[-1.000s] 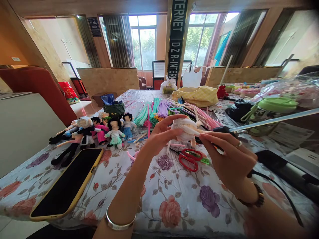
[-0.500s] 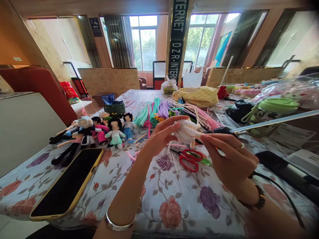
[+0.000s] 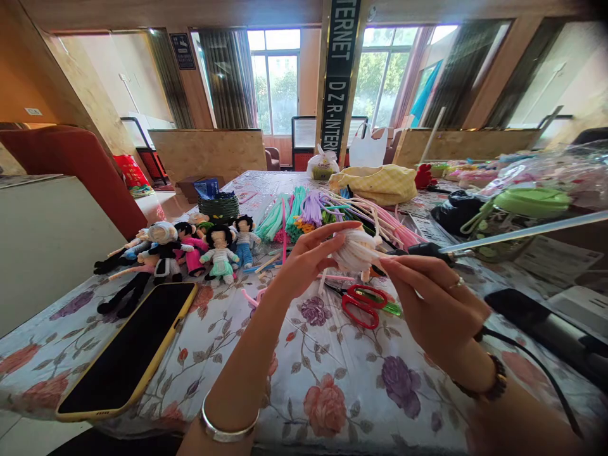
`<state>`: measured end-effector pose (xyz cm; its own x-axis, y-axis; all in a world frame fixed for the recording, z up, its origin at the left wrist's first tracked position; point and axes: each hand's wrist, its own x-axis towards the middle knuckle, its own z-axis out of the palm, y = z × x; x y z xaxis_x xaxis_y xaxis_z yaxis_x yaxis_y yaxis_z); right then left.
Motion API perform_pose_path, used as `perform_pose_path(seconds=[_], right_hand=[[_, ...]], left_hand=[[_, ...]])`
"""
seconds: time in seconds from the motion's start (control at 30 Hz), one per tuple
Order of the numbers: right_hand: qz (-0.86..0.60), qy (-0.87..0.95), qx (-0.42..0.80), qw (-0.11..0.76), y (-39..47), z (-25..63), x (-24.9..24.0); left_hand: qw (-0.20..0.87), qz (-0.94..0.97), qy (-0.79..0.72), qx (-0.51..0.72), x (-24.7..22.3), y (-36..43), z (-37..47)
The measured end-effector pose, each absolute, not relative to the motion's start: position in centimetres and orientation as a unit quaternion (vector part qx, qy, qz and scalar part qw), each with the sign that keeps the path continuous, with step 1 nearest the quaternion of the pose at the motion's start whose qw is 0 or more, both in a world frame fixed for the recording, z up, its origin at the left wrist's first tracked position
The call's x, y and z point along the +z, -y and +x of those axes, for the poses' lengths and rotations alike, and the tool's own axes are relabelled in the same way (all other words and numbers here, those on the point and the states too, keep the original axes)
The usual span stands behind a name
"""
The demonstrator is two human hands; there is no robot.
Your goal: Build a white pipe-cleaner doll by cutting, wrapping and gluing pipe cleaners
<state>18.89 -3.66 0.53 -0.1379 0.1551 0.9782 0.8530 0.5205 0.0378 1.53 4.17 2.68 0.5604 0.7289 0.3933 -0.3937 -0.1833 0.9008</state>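
Note:
A white fuzzy bundle point(image 3: 356, 249) is held up over the table, with pale stems sticking out at its top and bottom. My left hand point(image 3: 308, 256) grips its left side between thumb and fingers. The fingertips of my right hand point(image 3: 434, 301) are pinched on white strands at its right side. Red-handled scissors point(image 3: 363, 305) lie on the flowered cloth below, beside a green item point(image 3: 392, 308). Behind the hands lie bunches of coloured fuzzy stems point(image 3: 299, 212). Several small dolls point(image 3: 221, 253) lie to the left.
A phone in a yellow case point(image 3: 130, 348) rests at the front left. On the right are a green-lidded cup point(image 3: 532, 201), a glue gun point(image 3: 422, 249) with a long translucent stick, and a black cable. A yellow cloth bag point(image 3: 377, 183) lies farther back.
The right fingertips have shifted very slightly left, closer to the white bundle. The left hand keeps its grip, and the bundle looks slightly turned.

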Motion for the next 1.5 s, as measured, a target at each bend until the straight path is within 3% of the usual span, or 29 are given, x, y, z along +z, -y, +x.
perform_pose_path(seconds=[0.97, 1.23, 1.5], right_hand=[[-0.375, 0.681, -0.291, 0.558, 3.1, 19.1, 0.0], [-0.375, 0.683, -0.168, 0.604, 2.8, 19.1, 0.7], [-0.369, 0.672, 0.035, 0.641, 3.0, 19.1, 1.1]], left_hand=[[0.635, 0.621, -0.139, 0.438, 2.6, -4.0, 1.7], [0.647, 0.622, -0.128, 0.422, 2.8, -3.8, 1.4], [0.667, 0.612, -0.130, 0.405, 2.9, -3.7, 1.3]])
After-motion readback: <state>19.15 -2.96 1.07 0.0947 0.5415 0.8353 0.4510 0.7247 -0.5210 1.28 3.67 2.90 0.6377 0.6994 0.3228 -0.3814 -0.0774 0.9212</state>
